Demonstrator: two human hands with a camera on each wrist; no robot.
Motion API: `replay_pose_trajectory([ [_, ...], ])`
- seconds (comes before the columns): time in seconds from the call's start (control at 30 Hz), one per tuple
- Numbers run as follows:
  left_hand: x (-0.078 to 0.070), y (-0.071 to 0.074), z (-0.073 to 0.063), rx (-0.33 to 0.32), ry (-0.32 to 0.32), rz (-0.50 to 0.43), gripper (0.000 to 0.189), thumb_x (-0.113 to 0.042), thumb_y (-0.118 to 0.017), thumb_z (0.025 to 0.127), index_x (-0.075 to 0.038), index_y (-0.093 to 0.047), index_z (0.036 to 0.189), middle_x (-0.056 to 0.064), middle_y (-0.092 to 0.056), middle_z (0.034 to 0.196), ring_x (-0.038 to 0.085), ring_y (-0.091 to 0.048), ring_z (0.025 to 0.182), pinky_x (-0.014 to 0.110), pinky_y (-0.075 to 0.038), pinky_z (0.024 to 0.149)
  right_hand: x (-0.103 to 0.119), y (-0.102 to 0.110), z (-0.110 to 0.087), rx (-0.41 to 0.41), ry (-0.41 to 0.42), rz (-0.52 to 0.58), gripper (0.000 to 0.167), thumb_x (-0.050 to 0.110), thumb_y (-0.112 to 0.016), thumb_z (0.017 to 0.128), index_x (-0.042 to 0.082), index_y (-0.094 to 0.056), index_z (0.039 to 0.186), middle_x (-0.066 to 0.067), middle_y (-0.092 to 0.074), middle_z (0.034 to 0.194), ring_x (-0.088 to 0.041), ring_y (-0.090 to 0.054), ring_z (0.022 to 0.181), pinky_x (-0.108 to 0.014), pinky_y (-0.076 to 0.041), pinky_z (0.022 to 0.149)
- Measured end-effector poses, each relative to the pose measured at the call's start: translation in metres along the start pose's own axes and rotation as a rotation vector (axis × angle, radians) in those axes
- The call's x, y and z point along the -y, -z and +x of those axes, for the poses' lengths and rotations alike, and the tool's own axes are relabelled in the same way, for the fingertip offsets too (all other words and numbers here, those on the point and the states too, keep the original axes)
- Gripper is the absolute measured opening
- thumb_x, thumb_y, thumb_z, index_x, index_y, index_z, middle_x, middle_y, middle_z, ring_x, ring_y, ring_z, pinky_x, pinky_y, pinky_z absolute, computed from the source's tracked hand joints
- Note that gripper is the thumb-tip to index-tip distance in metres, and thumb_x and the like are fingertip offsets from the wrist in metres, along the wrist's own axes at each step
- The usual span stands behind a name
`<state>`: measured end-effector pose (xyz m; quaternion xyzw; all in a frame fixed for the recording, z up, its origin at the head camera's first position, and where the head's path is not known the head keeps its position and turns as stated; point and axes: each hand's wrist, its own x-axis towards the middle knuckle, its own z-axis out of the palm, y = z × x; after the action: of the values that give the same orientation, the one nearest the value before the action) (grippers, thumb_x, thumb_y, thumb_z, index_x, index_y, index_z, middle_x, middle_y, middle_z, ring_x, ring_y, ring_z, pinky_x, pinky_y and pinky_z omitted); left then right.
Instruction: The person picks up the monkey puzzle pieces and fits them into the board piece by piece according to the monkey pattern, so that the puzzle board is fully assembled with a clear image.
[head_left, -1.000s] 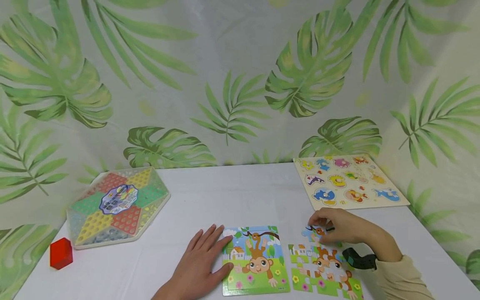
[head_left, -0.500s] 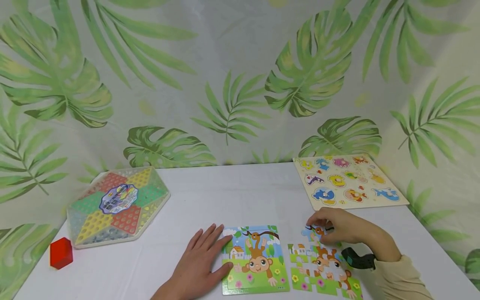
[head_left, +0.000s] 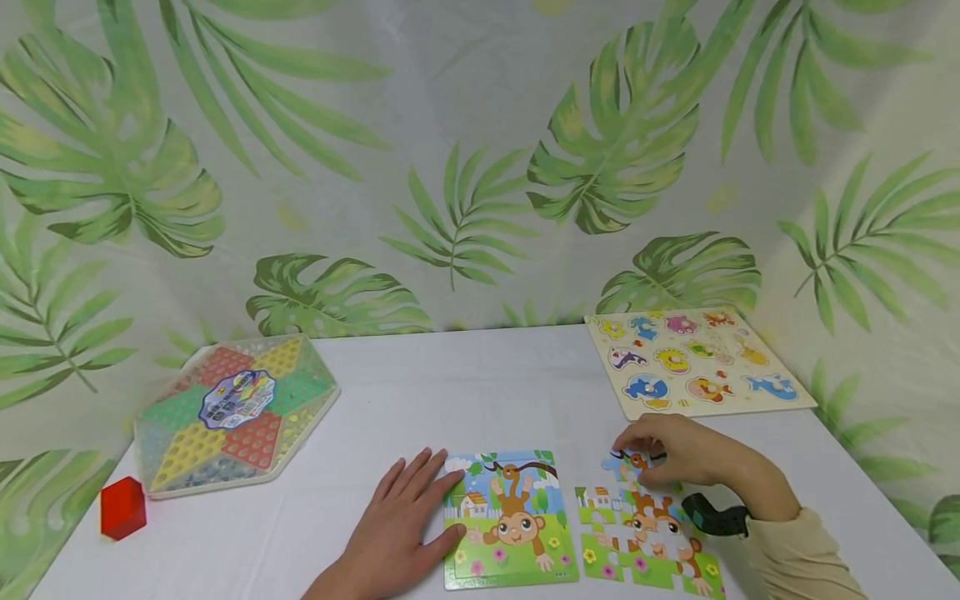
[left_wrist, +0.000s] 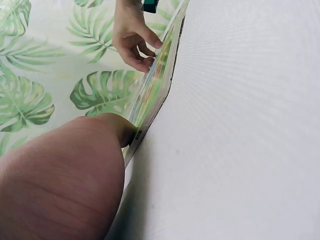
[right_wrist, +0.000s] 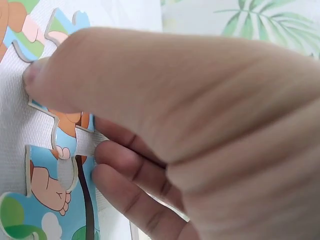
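My left hand [head_left: 401, 525] lies flat with fingers spread, its thumb and index fingertip over the left edge of a square monkey puzzle board [head_left: 517, 517]. In the left wrist view that board [left_wrist: 159, 87] is seen edge-on beside the thumb. To its right, loose jigsaw pieces [head_left: 648, 571] with the same monkey picture lie partly put together on the table. My right hand [head_left: 678, 450] curls over the top of them. In the right wrist view, its thumb and fingertips are at opposite edges of a jigsaw piece [right_wrist: 69, 127] with a brown tail, which the hand partly hides.
A wooden sea-animal peg puzzle [head_left: 693, 367] lies at the back right. On the left are a hexagonal Chinese checkers box [head_left: 240, 408] and a red block [head_left: 123, 508]. A leaf-patterned cloth [head_left: 457, 167] hangs behind the white table [head_left: 450, 392].
The view has shifted very slightly. Both hands, the board and the jigsaw pieces look the same as before.
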<state>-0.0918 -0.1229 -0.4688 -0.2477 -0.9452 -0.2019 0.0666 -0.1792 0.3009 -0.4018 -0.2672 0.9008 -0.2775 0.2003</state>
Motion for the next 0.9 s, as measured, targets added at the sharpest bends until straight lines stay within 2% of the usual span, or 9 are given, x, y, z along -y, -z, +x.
replay_pose_trajectory([
  [0.4,-0.0018,0.0019,-0.0005,-0.004,0.003,0.019,0.06,-0.057,-0.057,0.099,-0.022,-0.056,0.148,0.005,-0.042,0.164,0.027,-0.031,0.155,0.052,-0.023,0.124,-0.0008,-0.0018,0.0021,-0.042,0.041,-0.092,0.037,0.02,-0.084,0.081,0.02,-0.074,0.117,0.009,-0.066,0.106,-0.007,-0.061,0.092,-0.029,-0.058,0.079],
  [0.7,-0.002,0.0028,0.0003,0.017,0.015,0.005,0.061,-0.058,-0.056,0.099,-0.023,-0.055,0.149,0.005,-0.04,0.165,0.026,-0.029,0.156,0.052,-0.02,0.125,-0.0011,-0.0011,0.0016,-0.046,0.037,-0.09,0.037,0.02,-0.083,0.082,0.02,-0.074,0.117,0.008,-0.065,0.104,-0.007,-0.06,0.091,-0.028,-0.058,0.079],
  [0.9,-0.0017,0.0018,-0.0002,0.0,0.007,0.009,0.06,-0.058,-0.057,0.099,-0.023,-0.056,0.148,0.005,-0.041,0.164,0.027,-0.031,0.155,0.053,-0.023,0.124,0.0001,-0.0003,0.0003,-0.046,0.038,-0.083,0.036,0.02,-0.082,0.083,0.019,-0.073,0.118,0.007,-0.065,0.106,-0.006,-0.059,0.089,-0.027,-0.057,0.077],
])
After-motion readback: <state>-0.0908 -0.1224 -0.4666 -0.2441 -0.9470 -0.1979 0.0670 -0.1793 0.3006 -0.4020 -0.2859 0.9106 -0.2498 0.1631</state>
